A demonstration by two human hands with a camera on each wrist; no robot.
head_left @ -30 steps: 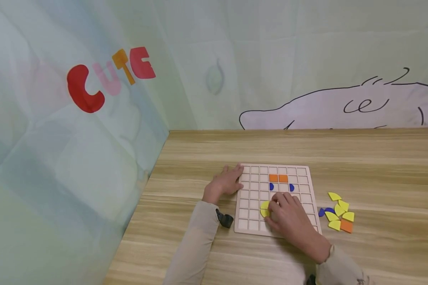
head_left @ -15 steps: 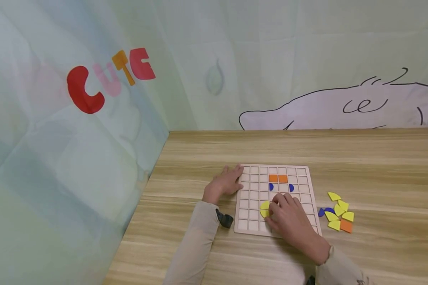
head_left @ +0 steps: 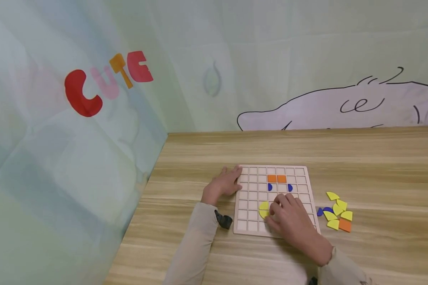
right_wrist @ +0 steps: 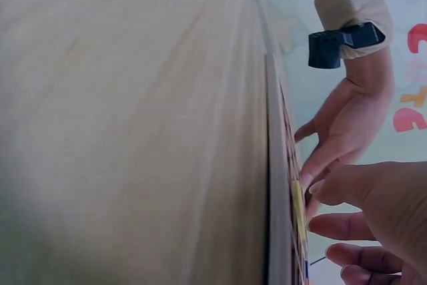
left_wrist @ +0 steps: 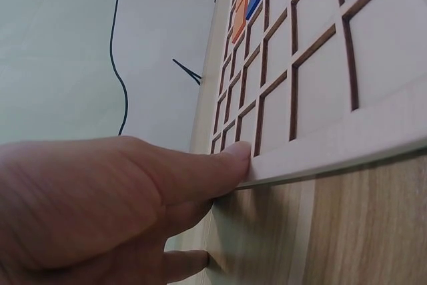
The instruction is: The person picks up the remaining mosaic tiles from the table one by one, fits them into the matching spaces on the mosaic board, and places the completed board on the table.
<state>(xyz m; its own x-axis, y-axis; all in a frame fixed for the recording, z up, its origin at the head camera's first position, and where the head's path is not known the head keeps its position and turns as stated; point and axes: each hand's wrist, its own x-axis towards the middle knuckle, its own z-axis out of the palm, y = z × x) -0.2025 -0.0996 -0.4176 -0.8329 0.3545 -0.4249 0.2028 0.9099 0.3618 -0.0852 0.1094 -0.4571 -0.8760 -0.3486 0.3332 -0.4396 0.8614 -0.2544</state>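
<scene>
Head view: one gridded board, flat on the wooden table. In its cells: two orange squares, adjoining; two blue half-discs, apart, one row nearer; yellow quarter-rounds beside the right thumb. Right hand: over the board, fingers bent; whether clamped on a piece, cannot tell. Left hand: fingers apart, thumb touching the board's left rim. Right of board: loose pieces, yellow, blue, orange. Behind: printed backdrop.

The head camera looked forward and down from above; the wrist cameras, low and close, faced along the gridded board, all sharing the left hand.
</scene>
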